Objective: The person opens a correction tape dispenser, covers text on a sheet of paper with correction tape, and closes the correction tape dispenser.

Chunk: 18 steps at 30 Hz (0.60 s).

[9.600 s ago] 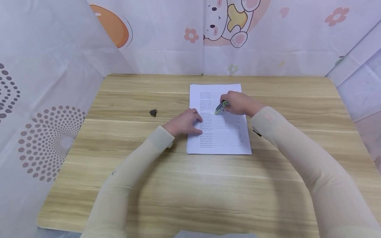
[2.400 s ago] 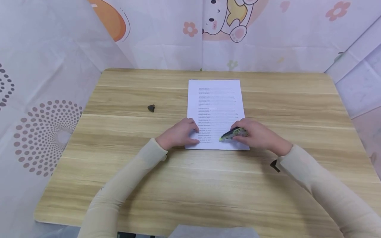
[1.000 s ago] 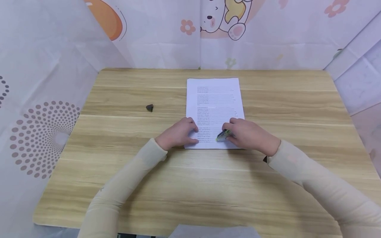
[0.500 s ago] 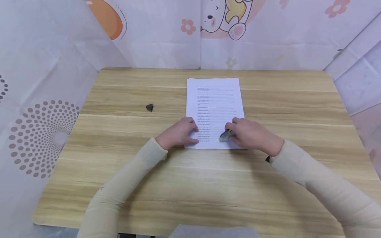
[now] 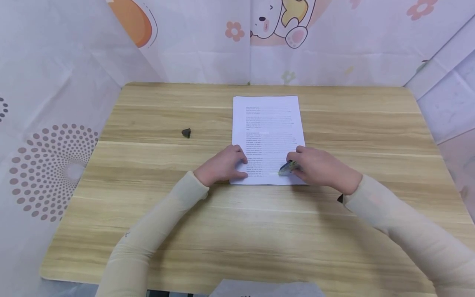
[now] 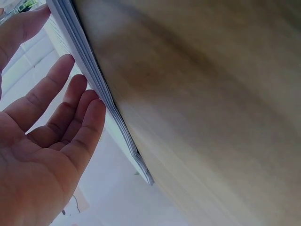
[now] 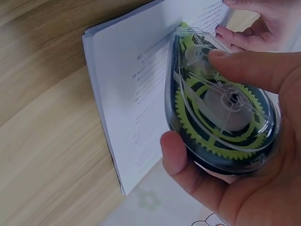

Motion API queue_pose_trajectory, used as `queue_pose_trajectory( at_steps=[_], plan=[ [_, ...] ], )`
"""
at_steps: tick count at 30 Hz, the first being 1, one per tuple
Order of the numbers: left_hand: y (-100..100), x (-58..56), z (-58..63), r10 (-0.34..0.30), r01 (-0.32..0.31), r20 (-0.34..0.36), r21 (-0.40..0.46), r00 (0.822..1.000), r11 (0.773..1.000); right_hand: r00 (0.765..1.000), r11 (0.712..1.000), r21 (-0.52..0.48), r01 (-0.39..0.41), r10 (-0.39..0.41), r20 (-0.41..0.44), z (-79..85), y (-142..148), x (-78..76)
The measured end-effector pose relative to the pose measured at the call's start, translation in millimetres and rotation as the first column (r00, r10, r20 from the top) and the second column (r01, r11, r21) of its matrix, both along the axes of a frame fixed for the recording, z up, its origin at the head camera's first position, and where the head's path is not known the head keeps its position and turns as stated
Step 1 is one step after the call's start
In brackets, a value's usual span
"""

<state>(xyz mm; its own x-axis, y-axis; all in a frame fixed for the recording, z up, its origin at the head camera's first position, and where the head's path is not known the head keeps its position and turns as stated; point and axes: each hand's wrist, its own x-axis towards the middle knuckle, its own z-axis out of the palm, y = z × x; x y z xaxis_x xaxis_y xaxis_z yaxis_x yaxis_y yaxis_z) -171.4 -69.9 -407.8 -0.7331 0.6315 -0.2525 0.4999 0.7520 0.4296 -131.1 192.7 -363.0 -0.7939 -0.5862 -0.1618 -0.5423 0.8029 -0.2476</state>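
A stack of printed paper (image 5: 274, 103) lies on the table, its pages showing as layers along the edge in the left wrist view. My right hand (image 5: 320, 167) grips a correction tape (image 7: 216, 101) between thumb and fingers. The dispenser has a clear case with green gears inside, and its tip (image 5: 279, 173) is down at the last lines of text. My left hand (image 5: 224, 164) rests at the lower left edge of the stack, thumb and fingers spread; in the left wrist view its fingertips (image 6: 96, 106) touch the paper's edge.
A small dark cap-like piece (image 5: 186, 133) lies on the wooden table (image 5: 167, 111) left of the paper. A patterned curtain (image 5: 208, 45) hangs behind the table's far edge. A dark piece (image 5: 340, 198) shows beneath the right cuff.
Since the earliest frame, my right hand has brought the correction tape from mid-page down to the bottom lines. Over the last second it slid rightward. My left hand moved lower along the paper's edge.
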Motion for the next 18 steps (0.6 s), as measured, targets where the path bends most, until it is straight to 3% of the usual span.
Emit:
queue_pose_trajectory(
  at_steps=[18],
  plan=[
    [0.9, 1.6, 2.6, 0.004, -0.004, 0.004, 0.003, 1.0, 1.0, 1.0, 0.999, 0.021, 0.027, -0.027, 0.01, 2.1, 11.6, 1.5]
  ],
)
